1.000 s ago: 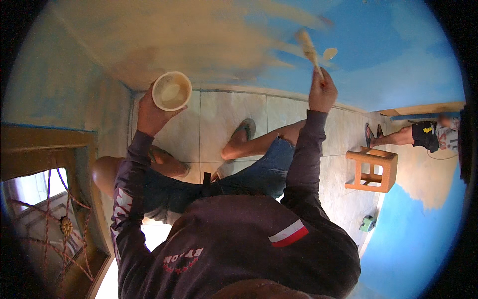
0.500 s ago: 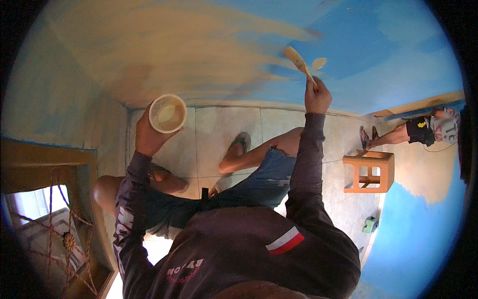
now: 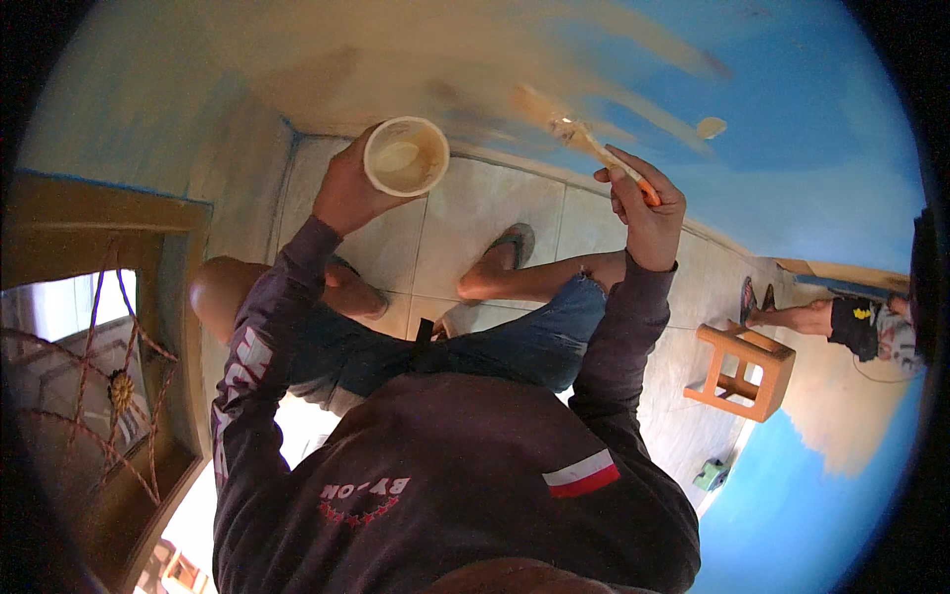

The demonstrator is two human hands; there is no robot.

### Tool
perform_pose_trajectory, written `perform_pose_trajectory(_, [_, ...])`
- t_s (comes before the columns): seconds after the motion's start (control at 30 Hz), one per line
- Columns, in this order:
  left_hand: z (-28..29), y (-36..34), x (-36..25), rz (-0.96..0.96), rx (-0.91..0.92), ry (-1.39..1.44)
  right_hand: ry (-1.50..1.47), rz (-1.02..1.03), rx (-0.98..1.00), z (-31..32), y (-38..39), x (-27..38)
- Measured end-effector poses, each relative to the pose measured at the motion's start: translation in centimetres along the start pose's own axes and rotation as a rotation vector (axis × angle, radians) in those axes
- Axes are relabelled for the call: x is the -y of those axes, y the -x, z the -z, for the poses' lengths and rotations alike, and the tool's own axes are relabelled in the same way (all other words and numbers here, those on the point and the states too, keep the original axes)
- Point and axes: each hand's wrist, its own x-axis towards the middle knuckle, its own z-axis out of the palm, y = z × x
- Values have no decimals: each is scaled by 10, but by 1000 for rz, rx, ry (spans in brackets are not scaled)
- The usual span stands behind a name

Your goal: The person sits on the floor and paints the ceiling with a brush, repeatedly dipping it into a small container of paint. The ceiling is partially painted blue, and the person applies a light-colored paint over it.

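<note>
Two bare hands reach forward in front of a wall (image 3: 792, 109) coloured tan toward the left and blue toward the right, with streaks where the colours meet. On the left, the left hand (image 3: 354, 190) is wrapped around the side of a round white tub (image 3: 442, 160), which it holds over the tiled floor (image 3: 366, 213) with the mouth facing the camera and pale, cream-coloured contents showing inside; some of its fingers are hidden behind the tub. On the right, the right hand (image 3: 648, 203) has its thumb and fingers clamped on the handle of a brush (image 3: 592, 146), whose orange end shows by the fingers. The brush slants up and leftward, its bristles pointing toward the tan streaks; they are blurred, and I cannot tell whether they touch the surface. The tub and the brush are apart from each other. A small cream patch (image 3: 711, 128) stands out on the blue, near the right hand. Below are the person's dark sweatshirt (image 3: 455, 475), denim shorts (image 3: 534, 342) and sandalled feet. Farther right, an orange-brown stool (image 3: 774, 381) sits on the tiles near another person (image 3: 851, 327) in black shorts, and a small green object (image 3: 711, 474) lies close to the lower blue area.
</note>
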Motion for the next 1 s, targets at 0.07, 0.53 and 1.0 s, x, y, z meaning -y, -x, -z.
perform_pose_trajectory(0.07, [-2, 0, -2, 23, 30, -6, -10, 44, 106, -12, -1, 13])
perform_pose_trajectory(0.53, [-6, 4, -8, 19, 165, 134, 202, 174, 425, -86, -35, 33])
perform_pose_trajectory(1.0, [-14, 10, -4, 3, 223, 57, 495, 321, 557, -130, -40, 28])
